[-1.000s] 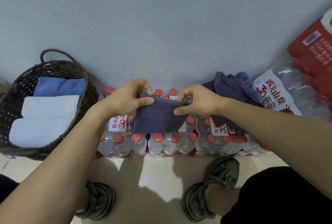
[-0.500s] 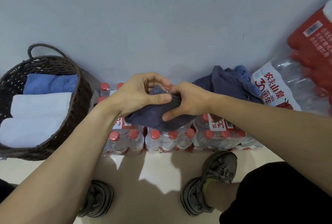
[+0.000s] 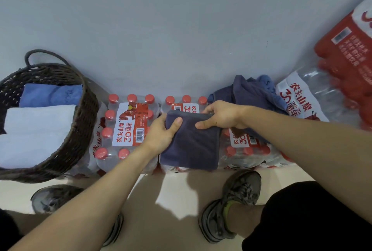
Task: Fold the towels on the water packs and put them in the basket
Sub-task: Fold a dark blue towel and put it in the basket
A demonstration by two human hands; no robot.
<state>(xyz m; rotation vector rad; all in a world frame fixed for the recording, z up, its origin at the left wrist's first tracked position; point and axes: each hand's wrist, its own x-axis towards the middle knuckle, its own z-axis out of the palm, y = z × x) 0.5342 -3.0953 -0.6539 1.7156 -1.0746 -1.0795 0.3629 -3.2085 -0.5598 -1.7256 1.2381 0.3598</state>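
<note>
My left hand grips the left edge of the folded dark navy towel, thumb lying on top of the cloth and the other fingers tucked beneath it. My right hand pinches the towel's far right corner, thumb on top, fingers curled over the far edge. The towel lies as a flat rectangle on the middle water pack, covering most of its red caps, with its near edge hanging to the pack's front.

At 9 o'clock from the towel sits another water pack, its label facing up. Farther out at 9 o'clock stands the dark woven basket, touching that pack; inside it lie a folded blue towel at the far side and two folded white towels nearer me. At 2 o'clock from my right hand a heap of unfolded towels, dark and blue, rests on the right water pack. Beyond it at 3 o'clock more bottled packs lean against the wall. At 6 o'clock my shoes stand on the pale floor.
</note>
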